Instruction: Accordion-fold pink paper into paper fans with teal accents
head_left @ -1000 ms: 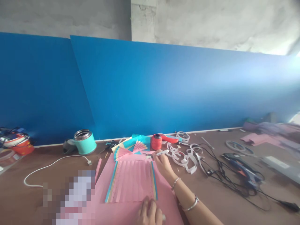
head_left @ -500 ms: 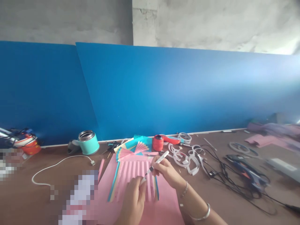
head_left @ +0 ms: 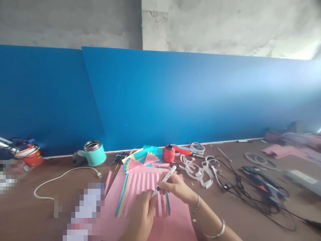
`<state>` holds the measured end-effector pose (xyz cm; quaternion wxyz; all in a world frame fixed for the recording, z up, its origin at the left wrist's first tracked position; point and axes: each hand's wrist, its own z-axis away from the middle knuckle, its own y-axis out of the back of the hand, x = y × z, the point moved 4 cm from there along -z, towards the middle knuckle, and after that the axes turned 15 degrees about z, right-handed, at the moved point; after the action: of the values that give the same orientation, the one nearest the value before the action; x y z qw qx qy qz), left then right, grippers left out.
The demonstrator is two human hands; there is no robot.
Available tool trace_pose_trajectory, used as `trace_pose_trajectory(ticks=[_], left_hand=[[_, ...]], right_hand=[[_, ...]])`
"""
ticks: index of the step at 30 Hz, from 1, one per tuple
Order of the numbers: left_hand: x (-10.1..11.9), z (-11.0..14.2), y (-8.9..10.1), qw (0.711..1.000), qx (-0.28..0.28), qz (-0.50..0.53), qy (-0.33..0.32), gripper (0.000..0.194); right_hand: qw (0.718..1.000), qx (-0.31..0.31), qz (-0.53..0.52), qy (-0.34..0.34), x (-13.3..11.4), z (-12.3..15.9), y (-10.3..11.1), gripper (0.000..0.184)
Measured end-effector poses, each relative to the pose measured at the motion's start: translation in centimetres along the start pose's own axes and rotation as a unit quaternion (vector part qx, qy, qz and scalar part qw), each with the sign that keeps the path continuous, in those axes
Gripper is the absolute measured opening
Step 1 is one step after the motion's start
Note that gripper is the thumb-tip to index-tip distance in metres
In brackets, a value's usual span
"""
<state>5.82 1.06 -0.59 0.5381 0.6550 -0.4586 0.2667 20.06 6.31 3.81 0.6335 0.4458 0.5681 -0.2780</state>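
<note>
Tub (head_left: 33, 159), orange and crammed with dark cords, stands at the far left of the brown table (head_left: 223, 214), near the blue panel (head_left: 175, 100); next comes a teal mug (head_left: 96, 155), upright and open, with a white cable (head_left: 62, 173) curving in front of it; a patch below is pixelated, so what lies there cannot be told. Pink paper (head_left: 175, 222) lies flat in the middle, bearing a pleated sheet (head_left: 140, 182) edged in blue and yellow; a folded fan (head_left: 137, 163) lies just beyond the sheet's far edge. The left hand (head_left: 143, 207) is curled over the sheet, thumb and finger closed at the lower end of the pen (head_left: 170, 174); what sits between those fingertips is too small to tell. A red spool (head_left: 169, 154) stands beyond the hands; the right hand (head_left: 177, 188) grips the pen, slanted with its lower end toward the left hand. Farther right come loops of white strip (head_left: 194, 170), then tangled black cords (head_left: 240, 192); pink cloth (head_left: 281, 149) lies at the back right, somewhat blurred.
</note>
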Motion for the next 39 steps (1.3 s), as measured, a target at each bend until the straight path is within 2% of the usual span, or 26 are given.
trace_pose_trajectory(ticks=[3, 6, 10, 13, 15, 16, 17, 19, 22, 24, 27, 29, 30, 31, 32, 35, 37, 39], left_hand=[[-0.2, 0.1, 0.0, 1.000, -0.013, -0.003, 0.014, 0.039], [-0.4, 0.2, 0.0, 0.999, 0.000, 0.018, 0.039, 0.042], [-0.3, 0.1, -0.2, 0.984, 0.008, 0.158, 0.086, 0.047], [0.0, -0.2, -0.7, 0.941, -0.085, 0.297, 0.138, 0.052], [0.2, -0.3, -0.9, 0.910, -0.153, 0.351, 0.158, 0.052], [0.2, -0.3, -0.9, 0.903, -0.170, 0.360, 0.162, 0.051], [0.2, -0.3, -0.8, 0.905, -0.171, 0.356, 0.159, 0.051], [0.2, -0.5, -0.3, 0.931, -0.136, 0.311, 0.134, 0.048], [0.4, -1.0, 0.5, 0.977, -0.070, 0.190, 0.064, 0.044], [0.4, -1.5, 0.9, 0.990, -0.056, 0.125, 0.042, 0.041], [0.0, -2.5, 2.2, 0.999, -0.006, 0.041, 0.031, 0.034], [0.1, -2.8, 3.3, 0.999, 0.022, -0.019, 0.015, 0.041], [0.2, -2.9, 3.6, 0.999, 0.013, -0.044, 0.008, 0.043], [0.4, -2.8, 3.9, 0.998, -0.016, -0.064, 0.004, 0.041], [0.6, -2.7, 3.9, 0.995, -0.057, -0.079, 0.002, 0.039], [1.2, -1.7, 3.8, 0.977, -0.176, -0.118, 0.003, 0.043], [1.1, -1.0, 3.4, 0.967, -0.219, -0.131, 0.002, 0.054], [0.6, -0.4, 2.8, 0.962, -0.240, -0.132, -0.013, 0.064]], right_hand=[[1.000, -0.016, 0.013, -0.005, 0.4, -0.1, -0.3, 0.036], [1.000, -0.024, 0.006, -0.006, 1.0, -0.2, -0.4, 0.037], [1.000, -0.017, -0.024, -0.004, 1.3, -0.2, -0.2, 0.038], [0.999, -0.033, -0.034, 0.002, 1.0, -0.1, -0.1, 0.037], [0.998, -0.055, -0.037, 0.000, 0.9, 0.0, -0.1, 0.036], [0.997, -0.062, -0.036, -0.003, 0.9, 0.0, -0.1, 0.036], [0.997, -0.062, -0.035, -0.006, 1.0, 0.0, -0.2, 0.037], [0.998, -0.053, -0.029, -0.014, 1.1, -0.1, -0.4, 0.038], [0.999, -0.029, -0.027, -0.010, 1.3, -0.4, -0.8, 0.040], [1.000, 0.000, -0.025, -0.001, 1.5, -0.7, -0.8, 0.042], [0.996, 0.082, 0.025, -0.006, 2.3, -1.3, 0.7, 0.045], [0.977, 0.172, 0.118, -0.052, 3.4, -1.5, 2.6, 0.055], [0.954, 0.208, 0.194, -0.098, 4.0, -1.5, 3.7, 0.059], [0.919, 0.233, 0.282, -0.146, 4.6, -1.4, 4.7, 0.062], [0.903, 0.243, 0.314, -0.166, 5.1, -1.4, 5.5, 0.061], [0.870, 0.253, 0.380, -0.186, 5.7, -1.1, 7.0, 0.056], [0.854, 0.249, 0.421, -0.178, 5.3, -0.7, 7.1, 0.045], [0.850, 0.222, 0.451, -0.156, 4.4, -0.4, 6.3, 0.030]])
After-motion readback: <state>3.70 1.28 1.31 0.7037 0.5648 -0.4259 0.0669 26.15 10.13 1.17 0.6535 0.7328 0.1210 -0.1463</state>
